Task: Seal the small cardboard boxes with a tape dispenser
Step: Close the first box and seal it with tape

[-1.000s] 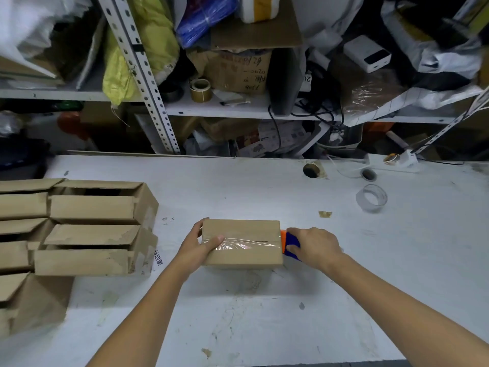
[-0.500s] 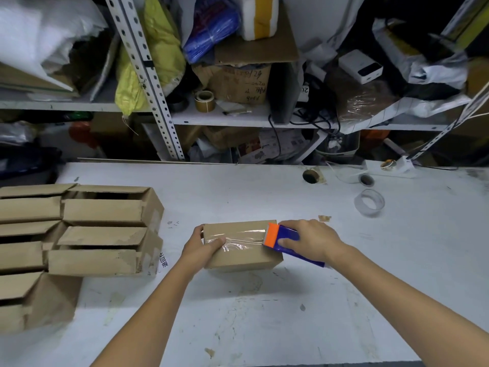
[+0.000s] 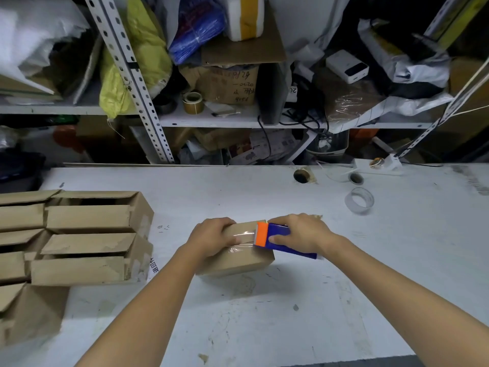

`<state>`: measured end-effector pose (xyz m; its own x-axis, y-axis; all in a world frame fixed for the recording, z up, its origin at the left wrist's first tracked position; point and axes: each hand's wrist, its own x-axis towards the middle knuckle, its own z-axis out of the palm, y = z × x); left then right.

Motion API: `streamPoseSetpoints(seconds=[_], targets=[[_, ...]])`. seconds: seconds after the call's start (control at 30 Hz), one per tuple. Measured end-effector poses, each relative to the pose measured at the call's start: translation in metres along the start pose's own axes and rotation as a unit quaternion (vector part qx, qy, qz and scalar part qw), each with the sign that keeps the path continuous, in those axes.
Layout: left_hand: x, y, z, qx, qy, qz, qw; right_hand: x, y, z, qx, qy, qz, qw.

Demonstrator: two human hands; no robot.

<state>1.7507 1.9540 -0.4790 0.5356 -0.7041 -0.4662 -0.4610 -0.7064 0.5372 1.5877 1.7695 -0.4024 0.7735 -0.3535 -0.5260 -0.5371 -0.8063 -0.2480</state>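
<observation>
A small brown cardboard box (image 3: 238, 258) lies in the middle of the white table (image 3: 264, 327). Clear tape runs across its top seam. My left hand (image 3: 211, 237) grips the box's left end, fingers over the top. My right hand (image 3: 299, 233) holds a blue tape dispenser (image 3: 277, 241) with an orange front edge, which rests on the box's right part.
Several open-flapped cardboard boxes (image 3: 87, 234) are stacked at the left of the table. A clear tape roll (image 3: 359, 200) lies at the back right near a cable hole (image 3: 301, 176). Cluttered metal shelves (image 3: 211, 117) rise behind the table's far edge.
My right hand has moved the dispenser from beyond the box's right end leftward onto its top. My left hand has closed further over the box's left end.
</observation>
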Motion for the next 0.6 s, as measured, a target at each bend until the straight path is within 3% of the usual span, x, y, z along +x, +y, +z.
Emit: streamPoseSetpoints(seconds=[0.13, 0.37, 0.47, 0.6], targets=[[-0.012, -0.008, -0.005, -0.026, 0.027, -0.074, 0.997, -0.005, 0.006, -0.007, 0.098, 0.064, 0.024, 0.993], [-0.036, -0.018, -0.003, -0.035, 0.017, -0.165, 0.985, -0.001, -0.013, 0.002, 0.099, 0.022, -0.022, 0.995], [-0.039, -0.014, 0.005, -0.131, 0.016, -0.183, 0.974, 0.003, -0.02, 0.01, 0.105, 0.011, -0.033, 0.994], [-0.036, 0.001, 0.02, -0.287, 0.038, -0.217, 0.932, 0.005, -0.019, 0.014, 0.095, 0.017, -0.031, 0.995]])
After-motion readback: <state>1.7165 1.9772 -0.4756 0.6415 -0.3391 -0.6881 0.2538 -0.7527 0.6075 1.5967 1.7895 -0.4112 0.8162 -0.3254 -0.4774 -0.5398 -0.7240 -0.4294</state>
